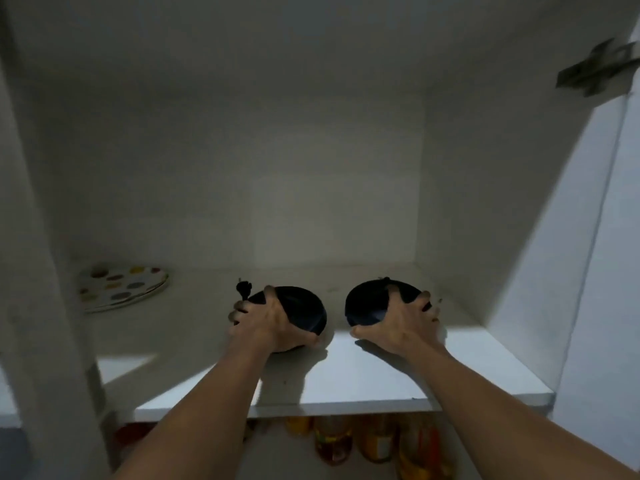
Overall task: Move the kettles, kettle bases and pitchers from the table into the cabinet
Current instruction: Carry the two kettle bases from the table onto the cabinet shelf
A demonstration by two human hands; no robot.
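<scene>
Kettle bases, two black round ones, are in your hands over the white cabinet shelf (381, 372). Your left hand (273, 323) is clamped around the left base (301, 310), thumb on the near rim and fingers spread over the far side; that base sits low, at or just on the shelf, tilted toward you. Its plug (241, 289) sticks up just beside your fingers, so you seem to be pinning the cord against the disc to keep it from trailing. Your right hand (401, 323) grips the right base (367, 306) the same way, tipped up on edge with its underside facing left; whether it touches the shelf is hard to tell in this dim light. You carry one in each hand, side by side and apart, likely to save a trip. A stack of spotted plates (121, 284) rests well to the left, so the middle of the shelf is the free spot. Bottles (346, 441) stand on the shelf below.
</scene>
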